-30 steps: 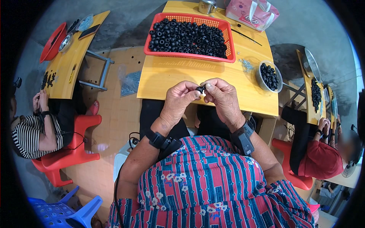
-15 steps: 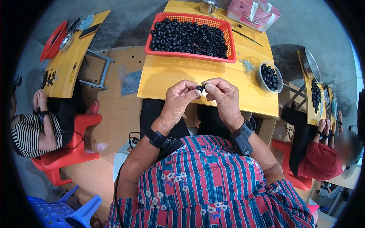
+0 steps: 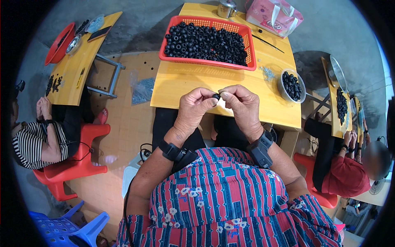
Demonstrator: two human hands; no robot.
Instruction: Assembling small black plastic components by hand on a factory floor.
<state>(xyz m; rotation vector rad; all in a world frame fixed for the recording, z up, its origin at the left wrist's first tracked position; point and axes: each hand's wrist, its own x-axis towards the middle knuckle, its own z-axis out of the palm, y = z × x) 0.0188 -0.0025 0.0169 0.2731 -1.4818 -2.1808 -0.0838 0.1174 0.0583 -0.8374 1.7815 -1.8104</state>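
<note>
Both hands meet over the near edge of the yellow table [image 3: 185,84], fingertips pressed together on one small black ring [image 3: 216,96]. Left hand [image 3: 193,108] pinches it from the left with thumb and forefinger, right hand [image 3: 242,106] pinches it from the right; other fingers curled in. Ring is mostly hidden between the fingertips, too small to tell its axis or which way its opening faces. It is held just above the table, not touching it, about mid-way along the near edge. Each wrist carries a black band [image 3: 177,151]. At the far edge sits a red plastic basket [image 3: 205,62], long side running along the table's far edge, full of black rings. Near the right edge, a small grey bowl [image 3: 284,88] with more black rings. Far right corner: a pink plastic bag [image 3: 275,15], soft and crumpled, with white printed patches, print not readable here. Just left of it at the far edge, a metal cup [image 3: 226,8]. A thin dark stick [image 3: 267,43] lies slanted between basket and bag. Scatter of tiny grey bits [image 3: 268,74] on the table left of the bowl. Other people sit at separate yellow tables to the left [image 3: 80,78] and right [image 3: 335,119], hands near their laps.
</note>
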